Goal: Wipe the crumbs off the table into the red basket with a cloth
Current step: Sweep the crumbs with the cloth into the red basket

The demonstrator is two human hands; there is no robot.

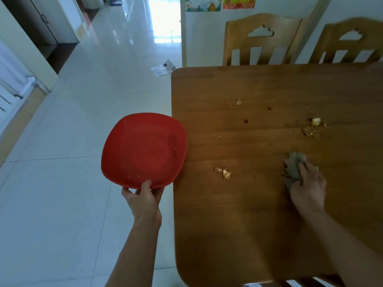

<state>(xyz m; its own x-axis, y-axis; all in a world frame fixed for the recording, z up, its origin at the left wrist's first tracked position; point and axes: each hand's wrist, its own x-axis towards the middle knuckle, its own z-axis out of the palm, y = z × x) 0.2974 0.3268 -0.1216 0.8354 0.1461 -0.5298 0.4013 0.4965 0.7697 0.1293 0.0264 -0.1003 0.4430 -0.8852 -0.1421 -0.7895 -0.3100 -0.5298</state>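
Red basket [143, 150] level beside table [269, 214]

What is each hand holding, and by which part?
The left hand grips the red basket by its near rim. The right hand holds the bunched cloth from above.

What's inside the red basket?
The red basket, held beside the table edge by the left hand, has only a few tiny pale specks inside. The thumb covers a bit of its near rim. Most crumbs lie on the table.
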